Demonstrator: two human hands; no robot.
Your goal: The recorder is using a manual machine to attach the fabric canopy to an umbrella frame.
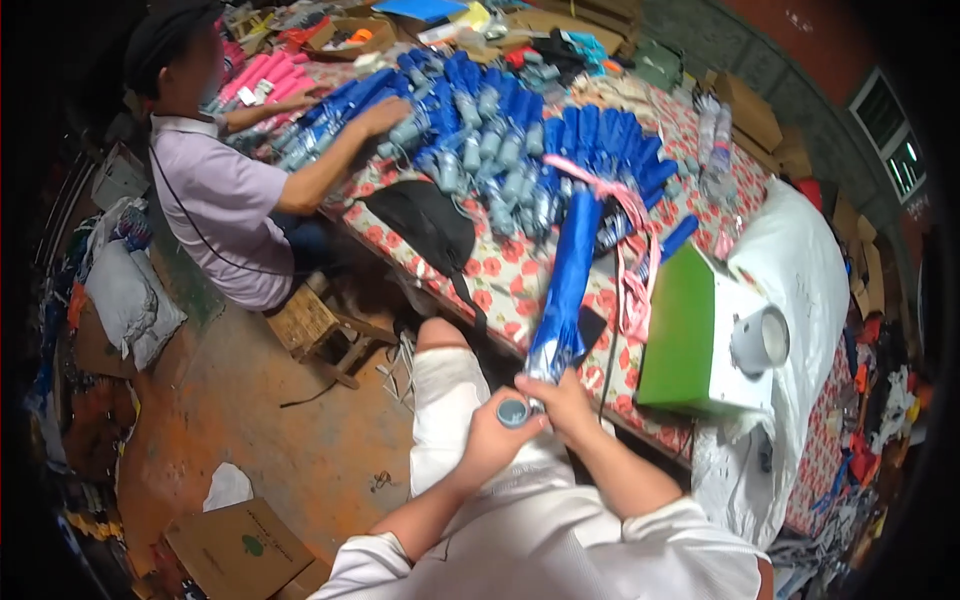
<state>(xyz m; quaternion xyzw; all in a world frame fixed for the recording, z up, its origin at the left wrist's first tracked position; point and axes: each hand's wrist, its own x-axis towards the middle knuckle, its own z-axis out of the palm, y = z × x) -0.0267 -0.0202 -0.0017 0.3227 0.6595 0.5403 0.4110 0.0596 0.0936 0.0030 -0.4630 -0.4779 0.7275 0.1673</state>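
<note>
A long blue folded umbrella slants from my lap up over the table edge. My left hand is closed round its round grey handle, whose end faces up. Just to the right, my right hand grips the umbrella at its silvery lower part, close to the left hand. Beyond them, a heap of blue umbrellas with grey handles covers much of the table. Pink cloth strips lie on the table right of the umbrella, and one crosses near its far end.
The table has a red-flowered cover. A green and white box with a white cylinder stands at right beside a white sack. Left, a co-worker sits on a wooden stool, hands on the umbrellas. A black cloth piece hangs over the edge.
</note>
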